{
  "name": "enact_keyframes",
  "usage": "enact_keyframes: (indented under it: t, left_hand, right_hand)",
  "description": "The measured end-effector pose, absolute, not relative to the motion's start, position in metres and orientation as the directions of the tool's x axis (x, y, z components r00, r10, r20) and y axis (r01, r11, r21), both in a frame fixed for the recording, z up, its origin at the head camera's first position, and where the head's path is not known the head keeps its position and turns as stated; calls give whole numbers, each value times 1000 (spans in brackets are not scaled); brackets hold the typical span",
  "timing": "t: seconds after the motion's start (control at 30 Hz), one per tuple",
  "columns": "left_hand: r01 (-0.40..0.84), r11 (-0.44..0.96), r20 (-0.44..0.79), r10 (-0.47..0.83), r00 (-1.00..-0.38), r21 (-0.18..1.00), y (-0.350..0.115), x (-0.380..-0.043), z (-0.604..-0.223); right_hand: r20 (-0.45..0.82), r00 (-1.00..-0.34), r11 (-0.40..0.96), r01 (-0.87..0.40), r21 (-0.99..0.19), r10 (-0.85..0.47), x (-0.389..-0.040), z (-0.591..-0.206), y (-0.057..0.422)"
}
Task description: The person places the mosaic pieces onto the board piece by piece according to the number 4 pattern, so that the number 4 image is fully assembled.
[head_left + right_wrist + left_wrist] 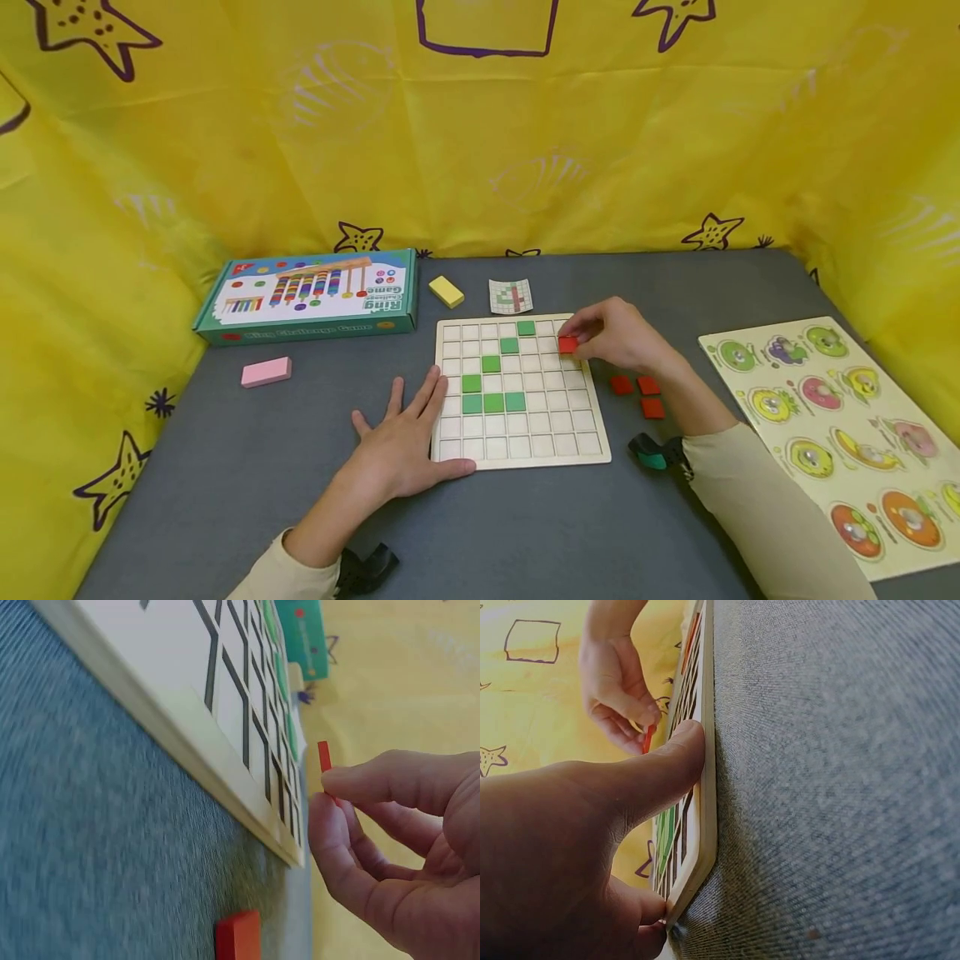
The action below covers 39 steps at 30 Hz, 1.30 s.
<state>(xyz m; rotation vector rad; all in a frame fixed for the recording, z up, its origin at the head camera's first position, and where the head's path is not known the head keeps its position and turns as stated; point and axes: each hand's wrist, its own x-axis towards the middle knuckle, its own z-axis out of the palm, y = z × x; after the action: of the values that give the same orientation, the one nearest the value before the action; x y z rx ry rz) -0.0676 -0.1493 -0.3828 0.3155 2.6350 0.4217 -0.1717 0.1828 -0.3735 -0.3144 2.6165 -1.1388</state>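
A white gridded board [525,460] lies on the table, with several green tiles [491,364] set in its squares in a diagonal and a short row. My left hand [401,450] is spread at the board's lower left corner, thumb on the front edge and fingertips along the left side. Between thumb and fingertips, my right hand [622,333] pinches a red square tile [567,344]. In the right wrist view that tile [324,757] stands edge-on, raised above the board's surface. Three loose red tiles [648,385] lie just right of the board.
Behind the board are a small pattern card [510,297] and a yellow block [447,291]. A ring game box [307,296] stands back left, with a pink block [266,372] before it. On the right lies a fruit puzzle board [765,442], partly behind the right sleeve.
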Motion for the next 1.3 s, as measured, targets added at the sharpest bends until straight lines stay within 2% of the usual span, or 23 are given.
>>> enact_keyframes:
  t: [0.27,1.3]
  left_hand:
    - [150,925,-393,291,-872,350,-150,-68,-383]
    - [150,932,-389,279,-878,329,-149,-67,-387]
  right_hand:
    - [-219,-919,633,-42,-773,-328,-181,-376,164]
    - [-256,-903,648,-32,-761,-345,-198,-378,131]
